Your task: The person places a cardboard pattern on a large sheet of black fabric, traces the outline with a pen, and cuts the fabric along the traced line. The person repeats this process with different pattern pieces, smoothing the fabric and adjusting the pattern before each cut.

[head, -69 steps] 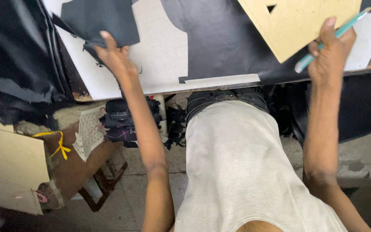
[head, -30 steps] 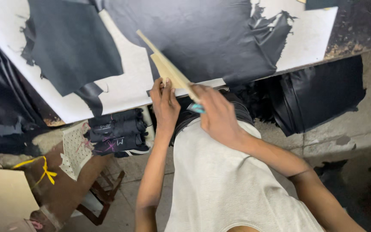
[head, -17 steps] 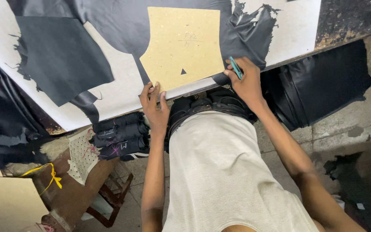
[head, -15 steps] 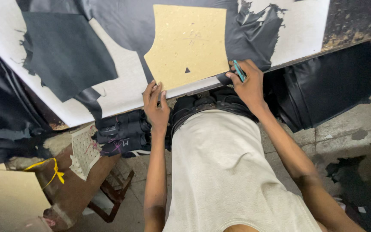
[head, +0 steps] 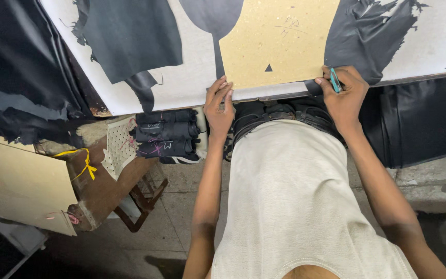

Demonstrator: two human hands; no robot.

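Note:
A tan cardboard pattern piece (head: 277,39) with a small triangular hole lies flat on dark fabric (head: 383,36) spread over a white table (head: 181,85). My left hand (head: 219,106) rests at the table's near edge, fingertips touching the pattern's lower left corner. My right hand (head: 343,95) sits at the pattern's lower right corner, gripping a teal pen (head: 334,80) with its tip against the edge.
A cut dark fabric piece (head: 130,36) lies on the table to the left. Bundles of folded dark cloth (head: 163,134) sit on a brown stool (head: 107,181) below. A cardboard sheet (head: 19,183) leans at the lower left. Black material (head: 424,119) hangs under the table on the right.
The pattern went from held up in the air to lying flat on the fabric. Both hands came down to its lower corners, the right still holding the pen.

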